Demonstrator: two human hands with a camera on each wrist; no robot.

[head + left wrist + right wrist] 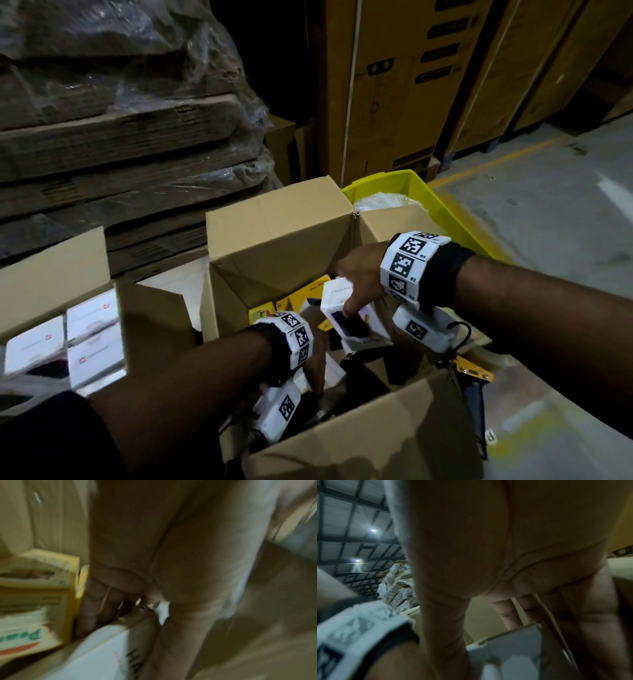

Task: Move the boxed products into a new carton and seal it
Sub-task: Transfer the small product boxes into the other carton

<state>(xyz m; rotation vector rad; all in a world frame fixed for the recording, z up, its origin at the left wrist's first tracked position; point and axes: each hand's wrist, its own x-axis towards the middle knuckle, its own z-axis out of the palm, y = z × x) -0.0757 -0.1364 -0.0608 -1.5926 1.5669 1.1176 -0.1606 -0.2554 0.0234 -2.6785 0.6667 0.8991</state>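
Note:
An open brown carton [274, 233] in the middle holds yellow boxes [308, 298] and white boxed products. My right hand [356, 291] grips a white box [342, 322] and holds it tilted above the carton's contents. The right wrist view shows my right hand [505, 588] with the thumb on one side of this white box [513, 649] and the fingers on the other. My left hand [317, 356] reaches down inside the carton. In the left wrist view, the left hand [120, 601] clasps a white lettered box [102, 649] beside a yellow box [34, 601].
A second open carton [51, 263] at the left holds white boxes [92, 318]. A yellow crate [445, 205] stands behind the middle carton. A yellow and black tool [472, 373] lies to its right. Wrapped flat cardboard [120, 120] and tall cartons [394, 85] stand behind.

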